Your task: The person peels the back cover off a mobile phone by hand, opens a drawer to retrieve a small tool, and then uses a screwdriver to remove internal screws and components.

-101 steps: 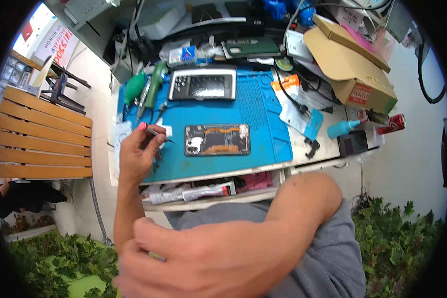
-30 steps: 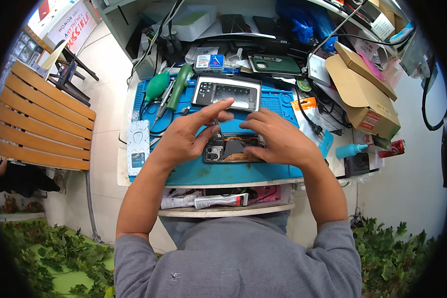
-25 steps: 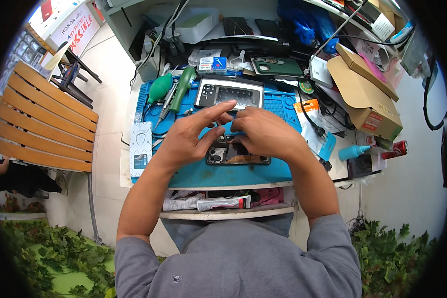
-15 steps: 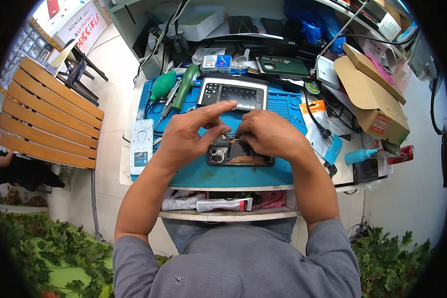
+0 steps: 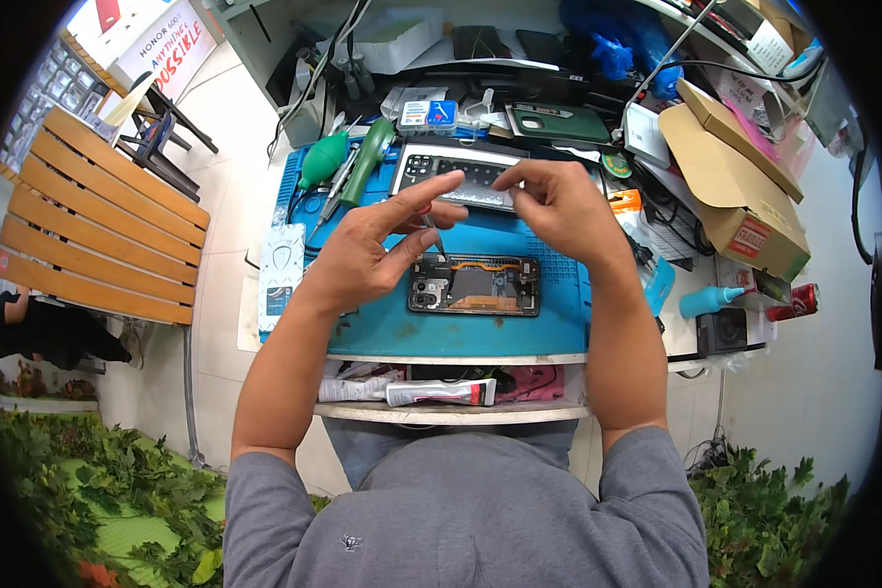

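An opened smartphone [image 5: 473,306] lies flat on the blue work mat [image 5: 412,338], its inner parts and an orange flex cable [image 5: 485,266] bared. My left hand [image 5: 363,250] is closed around a thin screwdriver [image 5: 434,233] with a red end, held upright; its tip is at the phone's upper left part. Thumb and fingertips of my right hand [image 5: 570,211] are pinched over the right end of a silver-framed panel [image 5: 436,152] behind the phone. Whatever those fingers may hold is too small to make out.
On the mat's left are a green air blower [image 5: 321,163], a green-handled tool [image 5: 367,162] and a white patterned box [image 5: 281,269]. Rightward stand a blue bottle [image 5: 710,302] and a cardboard box [image 5: 740,196]. An open drawer with tubes [image 5: 441,393] sits below the edge.
My right hand has moved from the phone up and right to the silver-framed panel, uncovering the phone. My left hand stays over the phone, and the screwdriver now shows.
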A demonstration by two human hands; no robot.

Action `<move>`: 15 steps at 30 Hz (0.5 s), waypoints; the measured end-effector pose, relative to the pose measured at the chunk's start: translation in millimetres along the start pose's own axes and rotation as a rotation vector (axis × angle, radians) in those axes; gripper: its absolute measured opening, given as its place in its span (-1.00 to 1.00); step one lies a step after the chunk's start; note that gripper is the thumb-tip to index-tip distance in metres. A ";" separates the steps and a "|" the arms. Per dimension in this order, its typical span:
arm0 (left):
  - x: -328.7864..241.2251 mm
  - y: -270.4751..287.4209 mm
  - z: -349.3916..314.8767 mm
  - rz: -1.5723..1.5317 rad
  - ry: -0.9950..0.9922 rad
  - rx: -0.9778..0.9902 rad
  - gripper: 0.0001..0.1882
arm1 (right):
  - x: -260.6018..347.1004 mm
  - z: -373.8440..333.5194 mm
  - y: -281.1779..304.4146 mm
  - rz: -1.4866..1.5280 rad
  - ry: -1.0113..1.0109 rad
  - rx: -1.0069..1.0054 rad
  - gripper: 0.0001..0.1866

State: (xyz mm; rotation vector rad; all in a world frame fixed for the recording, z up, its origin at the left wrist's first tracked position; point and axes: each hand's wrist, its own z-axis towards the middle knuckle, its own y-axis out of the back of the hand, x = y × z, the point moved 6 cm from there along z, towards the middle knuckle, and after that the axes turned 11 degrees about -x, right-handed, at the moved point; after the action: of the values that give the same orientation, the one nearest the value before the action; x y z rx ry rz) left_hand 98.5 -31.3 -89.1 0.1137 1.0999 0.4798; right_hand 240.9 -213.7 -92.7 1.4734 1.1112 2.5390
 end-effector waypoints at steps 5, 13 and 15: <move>7.7 4.1 -1.7 0.062 -0.016 0.039 -0.35 | -1.3 -1.3 3.0 -0.002 -0.033 -0.044 -0.76; 8.2 3.8 -7.7 -0.007 -0.038 0.085 -0.30 | 10.7 -10.3 -28.5 -0.027 0.170 0.126 -0.76; 6.7 4.7 -8.3 0.061 -0.075 0.047 -0.33 | 11.7 -10.7 -30.9 -0.073 0.160 0.157 -0.76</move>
State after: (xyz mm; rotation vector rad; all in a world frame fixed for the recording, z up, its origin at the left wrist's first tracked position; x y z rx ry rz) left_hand 92.2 -25.5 -97.0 0.2056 1.0366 0.5010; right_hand 216.0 -192.8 -104.9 1.2485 1.3875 2.6114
